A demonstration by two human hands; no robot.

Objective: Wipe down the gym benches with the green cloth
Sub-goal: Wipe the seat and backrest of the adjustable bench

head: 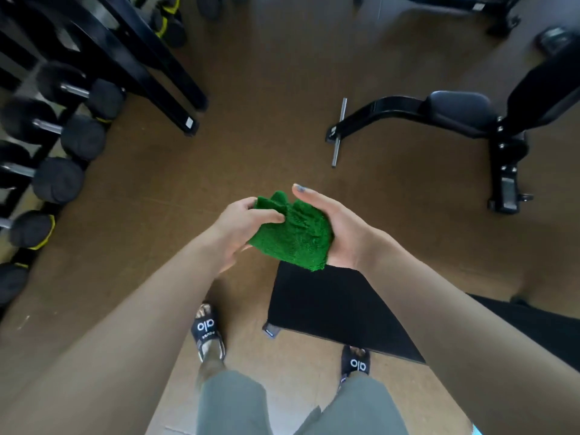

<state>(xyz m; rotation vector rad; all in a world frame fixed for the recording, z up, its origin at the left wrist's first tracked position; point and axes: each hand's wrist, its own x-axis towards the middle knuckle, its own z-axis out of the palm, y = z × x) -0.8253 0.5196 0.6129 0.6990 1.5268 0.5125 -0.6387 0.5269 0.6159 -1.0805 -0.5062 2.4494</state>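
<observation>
At the far left a dumbbell rack [47,146] lines the wall, its black hex dumbbells blurred by the wide lens, so the yellow trim on some ends may be paint or labels. Moving right, the left hand [241,229] pinches the near-left edge of the green cloth [295,233], thumb on top and fingers curled under it. The cloth is a thick, fluffy microfibre square, bunched and folded on itself, bright green with no stain that shows; it is held in the air just above the near end of a flat black bench pad [326,306], not touching it. The right hand [332,227] cradles the cloth's other side, palm up beneath it and thumb raised beside it, so both hands hold the same thing. The step in hand looks like refolding or gathering the cloth into a wiping pad before any stroke begins. The next move likely calls for 1 hand to take the cloth flat against the palm, lower it onto the pad below and sweep along its length. Further right stands an adjustable bench [461,114] with its seat and raised backrest, well apart from the hands, 1 more surface yet to be wiped.
</observation>
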